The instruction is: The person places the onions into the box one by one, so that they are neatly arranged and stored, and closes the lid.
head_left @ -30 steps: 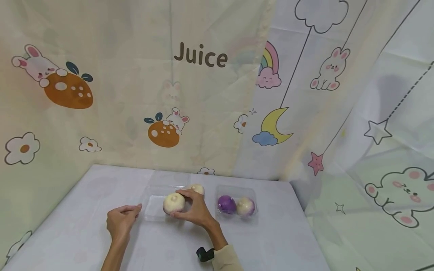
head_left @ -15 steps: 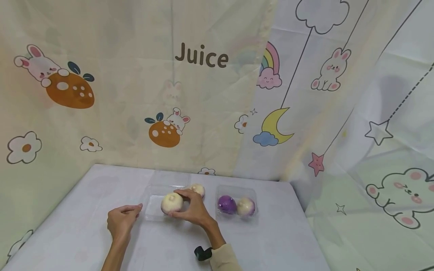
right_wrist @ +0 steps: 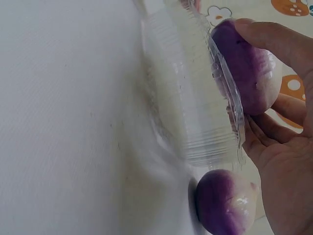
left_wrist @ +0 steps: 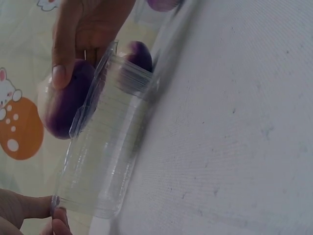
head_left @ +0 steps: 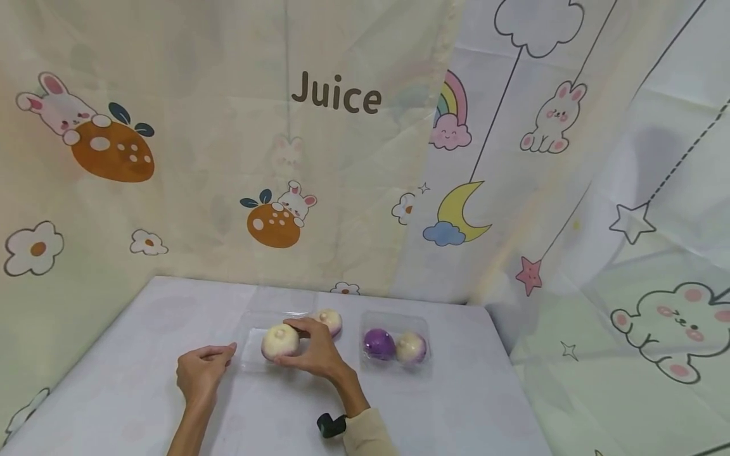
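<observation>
Fingers of the right hand (head_left: pixel 317 350): curled round the right side of the held turnip (head_left: pixel 280 342), thumb on its near side, fingertips toward the far side.
Fingers of the left hand (head_left: pixel 198 375): thumb and finger pinched together on the rim at the left end of the left container (left_wrist: pixel 98 171), as the left wrist view shows.
Held turnip: at the level of the rim of the left container, over its right part, pale top up and purple below; I cannot tell whether it touches the rim.
Left container: clear plastic, standing on the white table (head_left: pixel 456 405), with a clear flap (head_left: pixel 285 299) on its far side.
Loose turnip (head_left: pixel 329 322): on the table just beside the right end of the left container, toward the far side, pale and purple, partly behind the right hand in the head view.
Right container (head_left: pixel 395 316): clear plastic, to the right of the loose turnip, with 2 turnips side by side: purple turnip (head_left: pixel 379 344) on the left, pale-and-purple turnip (head_left: pixel 410 348) on the right.
Right wrist: beige sleeve (head_left: pixel 367 432), dark device (head_left: pixel 331 425) at its left.
Backdrop (head_left: pixel 199 126): printed cloth at the far side, lettered "Juice", with rabbits and flowers.
</observation>
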Motion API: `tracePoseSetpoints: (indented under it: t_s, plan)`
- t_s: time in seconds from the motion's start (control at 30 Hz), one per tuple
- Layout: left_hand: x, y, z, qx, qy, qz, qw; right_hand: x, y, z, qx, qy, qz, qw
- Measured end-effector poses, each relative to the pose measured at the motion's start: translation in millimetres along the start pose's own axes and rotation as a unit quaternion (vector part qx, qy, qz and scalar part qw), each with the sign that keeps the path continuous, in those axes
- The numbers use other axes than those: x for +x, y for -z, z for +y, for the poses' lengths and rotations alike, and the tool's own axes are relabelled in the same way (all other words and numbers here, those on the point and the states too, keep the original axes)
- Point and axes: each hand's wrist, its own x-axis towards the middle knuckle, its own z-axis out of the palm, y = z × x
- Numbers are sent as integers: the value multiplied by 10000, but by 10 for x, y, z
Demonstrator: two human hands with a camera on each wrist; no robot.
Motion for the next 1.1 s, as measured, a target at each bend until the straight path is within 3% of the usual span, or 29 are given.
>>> tracePoseSetpoints:
  t_s: [1.1]
  plan:
    - [-16, -8, -2, 13, -77, 63, 9999, 60, -78, 8, -357, 126, -149, 9992]
